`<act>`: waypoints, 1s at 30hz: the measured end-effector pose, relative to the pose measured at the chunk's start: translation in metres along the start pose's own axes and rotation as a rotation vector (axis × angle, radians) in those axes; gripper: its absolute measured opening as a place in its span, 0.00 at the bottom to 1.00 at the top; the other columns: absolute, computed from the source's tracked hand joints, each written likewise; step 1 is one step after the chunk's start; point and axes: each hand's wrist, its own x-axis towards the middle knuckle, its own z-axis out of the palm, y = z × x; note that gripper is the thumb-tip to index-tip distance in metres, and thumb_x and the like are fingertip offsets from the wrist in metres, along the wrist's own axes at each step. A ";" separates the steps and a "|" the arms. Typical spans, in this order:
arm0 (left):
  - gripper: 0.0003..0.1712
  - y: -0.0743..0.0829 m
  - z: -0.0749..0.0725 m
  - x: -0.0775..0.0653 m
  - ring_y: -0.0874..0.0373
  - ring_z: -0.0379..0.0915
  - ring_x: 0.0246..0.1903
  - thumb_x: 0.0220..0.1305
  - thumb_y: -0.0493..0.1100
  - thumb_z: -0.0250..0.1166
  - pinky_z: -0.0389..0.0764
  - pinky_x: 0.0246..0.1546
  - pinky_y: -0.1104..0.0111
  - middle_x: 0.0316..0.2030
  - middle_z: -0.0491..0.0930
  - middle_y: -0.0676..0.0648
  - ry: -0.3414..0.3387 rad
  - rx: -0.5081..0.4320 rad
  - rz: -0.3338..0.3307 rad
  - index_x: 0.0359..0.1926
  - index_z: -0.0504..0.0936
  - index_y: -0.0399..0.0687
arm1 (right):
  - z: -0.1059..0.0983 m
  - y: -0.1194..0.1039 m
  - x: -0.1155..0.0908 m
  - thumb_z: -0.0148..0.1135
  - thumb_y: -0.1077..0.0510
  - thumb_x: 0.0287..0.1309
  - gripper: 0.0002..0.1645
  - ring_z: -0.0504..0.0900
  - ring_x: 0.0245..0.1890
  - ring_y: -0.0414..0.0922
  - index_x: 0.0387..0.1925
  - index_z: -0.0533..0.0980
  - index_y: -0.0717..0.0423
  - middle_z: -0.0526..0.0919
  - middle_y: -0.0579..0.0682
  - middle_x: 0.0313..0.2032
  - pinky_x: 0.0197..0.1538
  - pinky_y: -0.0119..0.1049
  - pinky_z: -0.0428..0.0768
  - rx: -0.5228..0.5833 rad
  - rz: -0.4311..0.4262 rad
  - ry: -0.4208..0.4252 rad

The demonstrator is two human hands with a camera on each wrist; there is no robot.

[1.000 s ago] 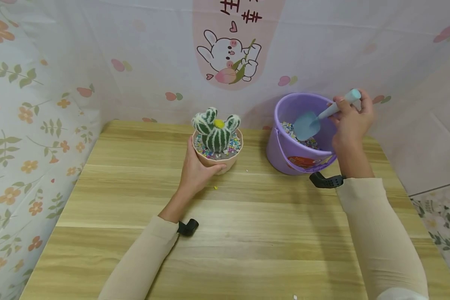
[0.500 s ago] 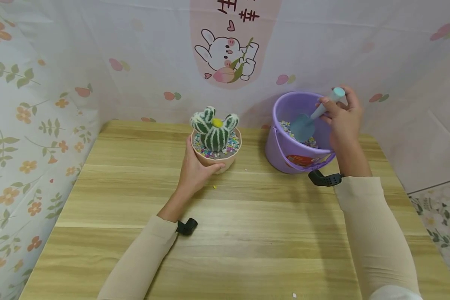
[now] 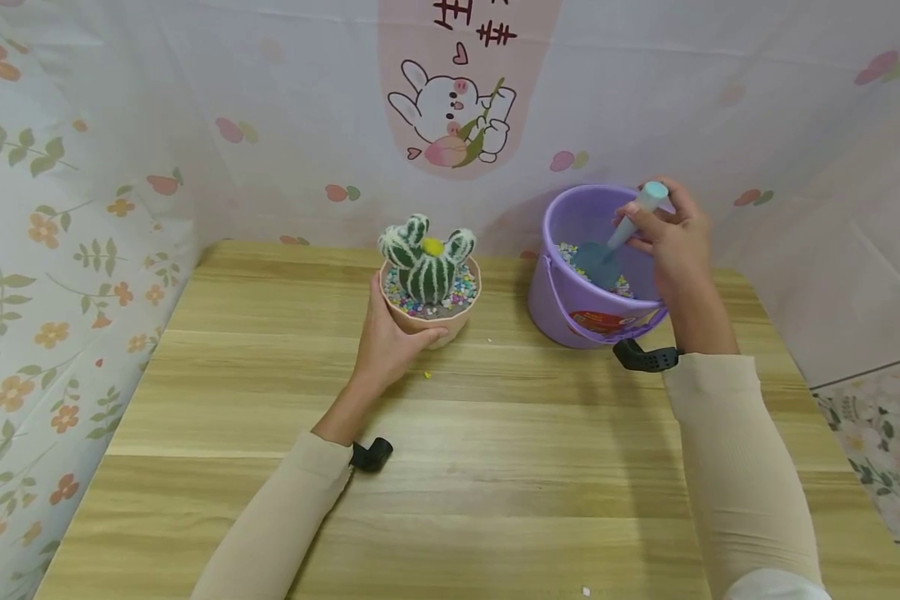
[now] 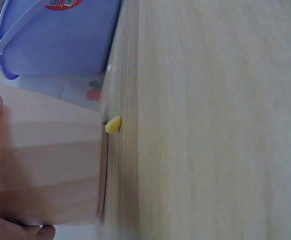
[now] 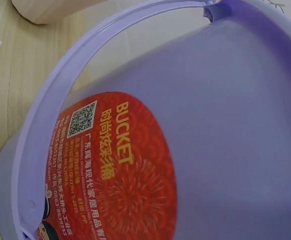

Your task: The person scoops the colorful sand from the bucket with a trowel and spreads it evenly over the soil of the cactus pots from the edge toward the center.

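My left hand [image 3: 390, 342] holds a pink flowerpot [image 3: 427, 327] from its left side, the thumb across its front. In the pot a knitted-looking green and white cactus [image 3: 429, 275] with a yellow flower stands upright amid colored pebbles [image 3: 462, 292]. Over the purple bucket [image 3: 551, 300] my right hand [image 3: 678, 237] grips the handle of a light blue shovel [image 3: 598, 265]. The shovel's blade points down into the bucket, right at the colored pebbles inside. In the right wrist view the bucket's wall [image 5: 225, 125] fills most of the picture, and the right hand is out of sight there.
A yellow pebble [image 4: 113, 124] lies on the wooden table [image 3: 457, 467] beside the pot's base. Small white bits [image 3: 586, 591] lie near the front edge and between pot and bucket. Behind the table hangs a patterned cloth [image 3: 292, 150]. The bucket's handle [image 5: 40, 125] hangs down in front.
My right hand has moved left and the shovel has tipped steeper, its blade lower in the bucket. The left hand stays on the flowerpot.
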 end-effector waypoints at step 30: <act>0.70 -0.002 0.000 0.000 0.56 0.59 0.66 0.38 0.56 0.82 0.62 0.67 0.57 0.68 0.61 0.49 0.005 0.003 0.010 0.75 0.44 0.61 | -0.013 -0.003 0.003 0.63 0.58 0.63 0.10 0.87 0.27 0.50 0.41 0.73 0.59 0.84 0.56 0.28 0.22 0.37 0.82 0.135 0.156 0.197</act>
